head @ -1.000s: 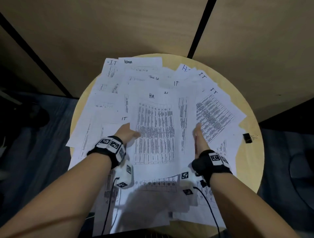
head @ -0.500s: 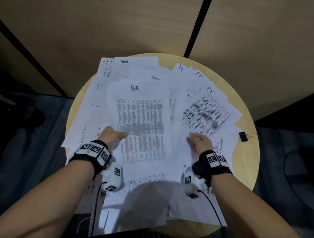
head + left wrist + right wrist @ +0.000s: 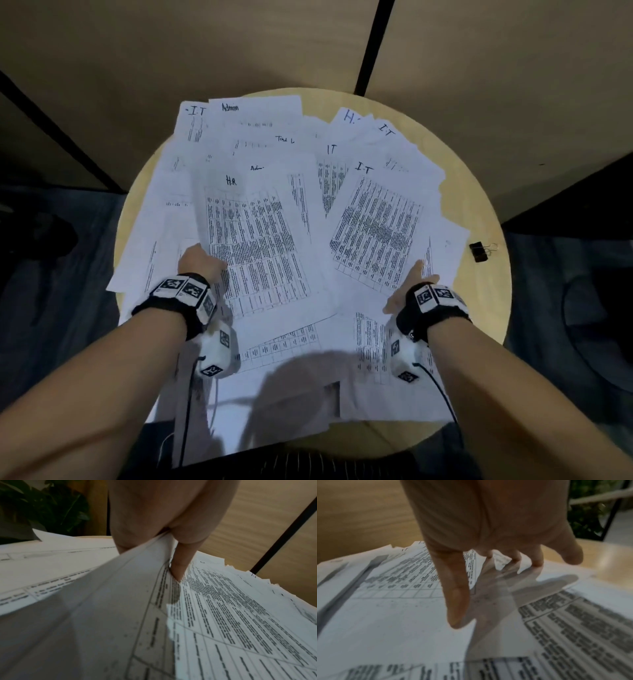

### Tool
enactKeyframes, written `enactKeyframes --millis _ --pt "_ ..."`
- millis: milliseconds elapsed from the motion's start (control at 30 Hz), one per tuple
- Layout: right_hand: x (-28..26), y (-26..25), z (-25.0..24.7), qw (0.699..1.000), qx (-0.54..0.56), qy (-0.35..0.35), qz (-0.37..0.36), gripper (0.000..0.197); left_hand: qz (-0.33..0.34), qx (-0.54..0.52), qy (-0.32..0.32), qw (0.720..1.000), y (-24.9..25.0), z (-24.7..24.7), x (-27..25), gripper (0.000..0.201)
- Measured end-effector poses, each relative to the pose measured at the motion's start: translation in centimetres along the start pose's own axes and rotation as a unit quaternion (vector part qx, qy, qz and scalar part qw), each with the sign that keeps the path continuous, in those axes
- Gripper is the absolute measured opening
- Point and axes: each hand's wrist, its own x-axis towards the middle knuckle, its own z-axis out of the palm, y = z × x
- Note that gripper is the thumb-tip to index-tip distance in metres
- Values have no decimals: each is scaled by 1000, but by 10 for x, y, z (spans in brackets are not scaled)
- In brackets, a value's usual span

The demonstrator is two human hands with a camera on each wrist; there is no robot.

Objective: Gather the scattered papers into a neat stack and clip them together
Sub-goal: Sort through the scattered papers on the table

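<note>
Papers [image 3: 274, 212]: spread unstacked across the round table [image 3: 479, 308]. Binder clip [image 3: 479, 251]: at the table's right edge, untouched. Left hand [image 3: 200, 263]: pinching a sheet's left edge. Right hand [image 3: 412, 284]: fingers relaxed over sheets near the right edge. Step: gathering. Next, judged: sweep sheets together.

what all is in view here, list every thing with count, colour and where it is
papers: many, too overlapped to count, white with black print and handwritten labels like HR, IT, Admin; spread over most of the table
binder clip: one, black; on the bare table at the right edge, apart from the papers
table: one, round, light wood; centre of the view
wall panels: tan with black dividing strips; behind the table
plant: dark green leaves; background of the left wrist view
wristbands: two, black with white marker blocks; one on each wrist
left hand: pinches the left edge of the HR sheet
right hand: fingers spread, just above the papers at right
</note>
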Motion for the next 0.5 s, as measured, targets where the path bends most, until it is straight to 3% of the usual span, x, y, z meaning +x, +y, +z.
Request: enactKeyframes --millis 133,233,367,467,500 --pt "0 5 -6 980 171 97 -4 86 -2 13 -1 1000 1 4 -3 25" --pt "-11 -3 0 963 254 86 19 92 -6 13 -6 1000 1 9 -8 27" --pt "-17 -19 10 962 270 35 -17 88 -6 -1 -28 1000 2 16 -12 32" --pt "-26 -24 9 973 230 6 -29 55 0 -4 -32 999 3 21 -16 32" --pt "-25 -25 8 986 161 -6 -45 44 3 -3 -28 1000 4 22 -18 27"
